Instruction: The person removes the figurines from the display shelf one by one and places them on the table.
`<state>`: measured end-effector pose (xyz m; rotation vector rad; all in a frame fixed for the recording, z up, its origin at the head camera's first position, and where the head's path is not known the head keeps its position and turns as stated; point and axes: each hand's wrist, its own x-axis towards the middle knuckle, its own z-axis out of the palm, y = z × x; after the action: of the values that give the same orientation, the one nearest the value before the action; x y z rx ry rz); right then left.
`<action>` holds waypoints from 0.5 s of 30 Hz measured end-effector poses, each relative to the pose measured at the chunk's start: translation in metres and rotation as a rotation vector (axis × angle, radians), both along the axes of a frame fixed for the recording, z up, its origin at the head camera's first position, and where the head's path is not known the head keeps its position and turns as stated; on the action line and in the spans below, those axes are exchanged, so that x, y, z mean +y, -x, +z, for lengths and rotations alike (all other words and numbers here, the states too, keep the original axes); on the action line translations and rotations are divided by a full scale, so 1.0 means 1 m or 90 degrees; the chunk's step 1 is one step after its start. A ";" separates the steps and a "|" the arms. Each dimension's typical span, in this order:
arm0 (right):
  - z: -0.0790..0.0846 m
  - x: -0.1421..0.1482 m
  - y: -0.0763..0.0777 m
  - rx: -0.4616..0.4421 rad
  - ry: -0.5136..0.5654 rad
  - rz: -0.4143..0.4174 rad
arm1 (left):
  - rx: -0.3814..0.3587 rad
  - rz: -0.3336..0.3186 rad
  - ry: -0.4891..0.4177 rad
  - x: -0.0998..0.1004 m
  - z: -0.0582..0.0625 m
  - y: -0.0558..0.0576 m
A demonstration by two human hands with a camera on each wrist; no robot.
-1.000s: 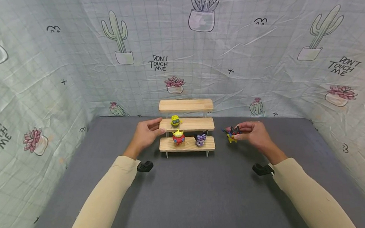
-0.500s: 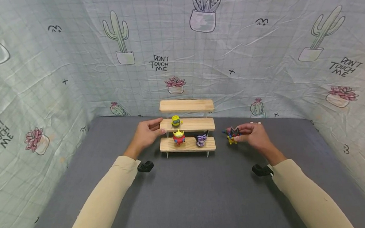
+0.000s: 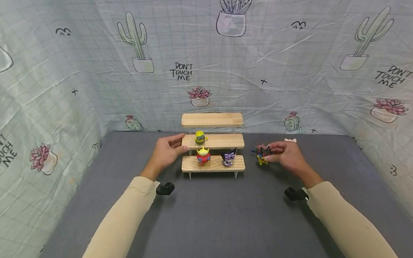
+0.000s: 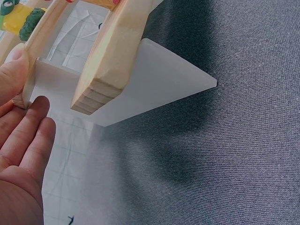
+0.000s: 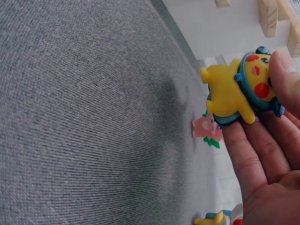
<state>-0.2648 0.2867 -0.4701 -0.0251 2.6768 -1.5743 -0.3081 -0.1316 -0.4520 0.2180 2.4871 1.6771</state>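
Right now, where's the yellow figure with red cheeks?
Head view: the red-cheeked figure is pinched in the right hand, just right of the lowest shelf and its purple-bowed figure.

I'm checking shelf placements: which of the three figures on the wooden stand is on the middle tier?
The yellow figure, towards the left of the middle tier; the red figure and purple figure both stand on the lowest tier.

The worktop (image 3: 216, 227) is matt, ribbed grey cloth; toward its far edge are a smooth pale-wood three-tier shelf (image 3: 212, 120) and smooth yellow-and-blue plastic-looking figurine (image 5: 227, 89).
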 end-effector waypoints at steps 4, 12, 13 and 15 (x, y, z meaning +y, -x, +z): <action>-0.002 0.001 0.000 -0.002 0.002 -0.001 | 0.005 0.001 0.006 0.000 0.000 0.000; -0.004 0.001 0.001 0.005 0.017 0.000 | 0.013 0.000 0.005 0.000 0.000 0.001; -0.005 0.001 0.002 0.006 0.017 0.002 | 0.014 -0.001 0.005 0.000 -0.001 0.001; -0.006 0.001 0.002 0.007 0.016 0.006 | 0.013 -0.001 0.005 0.000 -0.001 0.001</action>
<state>-0.2672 0.2880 -0.4759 -0.0471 2.6610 -1.6108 -0.3094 -0.1321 -0.4529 0.2370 2.5072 1.6731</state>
